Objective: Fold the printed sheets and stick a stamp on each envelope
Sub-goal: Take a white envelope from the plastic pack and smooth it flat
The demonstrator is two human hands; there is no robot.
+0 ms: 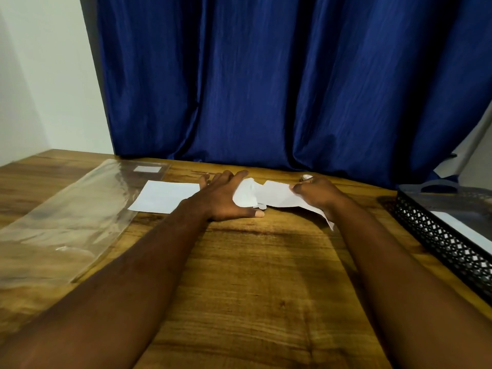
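**Both hands on a rumpled white sheet, far middle of the table**

- Both forearms reach straight forward over the wooden table (253, 275), bare to the bottom edge of the view, and draw in toward each other at the far side.
- Left hand (226, 195): back of the hand up, fingers straight and fanned out, pointing away. The thumb is splayed wide toward the right. The hand is spread broad, with no curl round anything showing.
- The white sheet (269, 195) is bent and buckled, not flat. Its left end rises against the gap between the left thumb and forefinger, touching the hand. Its right end trails down past the right wrist to a loose corner.
- Right hand (316, 193): knuckles up, fingers curled in tight, pinching the sheet's upper edge. Narrow grip, on the paper.
- A second white piece (165, 195) lies flat on the table just left of the left hand, partly under it. Sheet or envelope, I cannot tell.
- A clear plastic sleeve (66, 209) lies along the left side, with a small white label (147, 169) at its far end.
- A black mesh tray (439, 235) stands at the right edge, with something white inside.
- A blue curtain (266, 75) hangs behind.
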